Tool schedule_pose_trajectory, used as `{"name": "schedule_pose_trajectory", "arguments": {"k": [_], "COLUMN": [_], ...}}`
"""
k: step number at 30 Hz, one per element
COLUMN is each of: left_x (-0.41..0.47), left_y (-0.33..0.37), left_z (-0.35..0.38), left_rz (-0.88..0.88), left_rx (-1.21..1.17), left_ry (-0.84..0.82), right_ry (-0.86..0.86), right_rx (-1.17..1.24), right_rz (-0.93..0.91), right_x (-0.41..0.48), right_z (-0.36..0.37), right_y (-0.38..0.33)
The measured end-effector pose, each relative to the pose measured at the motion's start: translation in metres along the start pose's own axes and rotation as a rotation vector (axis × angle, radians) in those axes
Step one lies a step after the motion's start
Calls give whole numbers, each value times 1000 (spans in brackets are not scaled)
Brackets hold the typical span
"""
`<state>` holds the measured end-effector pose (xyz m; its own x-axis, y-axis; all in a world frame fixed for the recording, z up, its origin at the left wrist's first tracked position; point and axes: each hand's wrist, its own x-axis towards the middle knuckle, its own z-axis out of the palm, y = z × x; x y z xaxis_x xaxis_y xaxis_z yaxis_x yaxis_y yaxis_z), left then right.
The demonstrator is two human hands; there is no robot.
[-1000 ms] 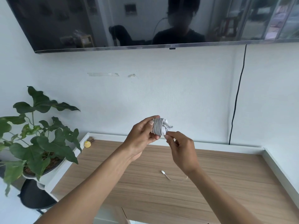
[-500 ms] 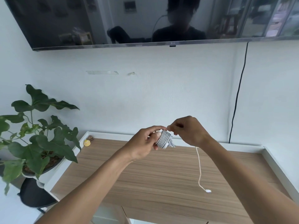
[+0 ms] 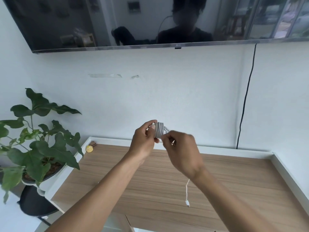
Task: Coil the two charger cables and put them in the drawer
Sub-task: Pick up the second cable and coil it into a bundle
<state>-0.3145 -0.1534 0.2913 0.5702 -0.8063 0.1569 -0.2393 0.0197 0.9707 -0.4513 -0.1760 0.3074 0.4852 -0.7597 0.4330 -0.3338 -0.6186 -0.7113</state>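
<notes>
Winding a white charger cable (image 3: 158,130) into a tight bundle above the table (image 3: 234,173): left hand (image 3: 144,142) clamped on the bundle, right hand (image 3: 181,152) pinching the strand just beside it. Loose tail w/ connector (image 3: 187,203) hangs below. Risk: slack grip lets turns spring loose. Drawer and 2nd cable not visible; plant pot (image 3: 48,180) holds soil.

You've got the white cable (image 3: 159,130) wound in a tight bundle, held up above the desk; its loose tail (image 3: 187,191) hangs down, connector (image 3: 187,203) near the wood.
</notes>
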Motion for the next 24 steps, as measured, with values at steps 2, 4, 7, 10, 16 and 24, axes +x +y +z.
{"name": "schedule_pose_trajectory", "arguments": {"k": [2,4,7,10,16,24], "left_x": [4,2,-9,-16,-22,-23], "left_y": [6,13,20,18,10,4], "left_z": [1,2,5,4,-7,-12], "left_rz": [-50,-84,-104,-72,192,176], "left_rx": [-121,-208,-302,-200,146,365], "left_ry": [23,-11,-87,-184,-407,-473], "right_ry": [8,9,11,-59,-189,-401], "right_rx": [87,162,256,269,40,-3], "right_rz": [-29,-24,15,69,96,175], "right_x": [-16,-25,-23,-12,15,46], "right_z": [12,22,28,21,-4,-48], "right_y": [4,13,33,47,69,41]}}
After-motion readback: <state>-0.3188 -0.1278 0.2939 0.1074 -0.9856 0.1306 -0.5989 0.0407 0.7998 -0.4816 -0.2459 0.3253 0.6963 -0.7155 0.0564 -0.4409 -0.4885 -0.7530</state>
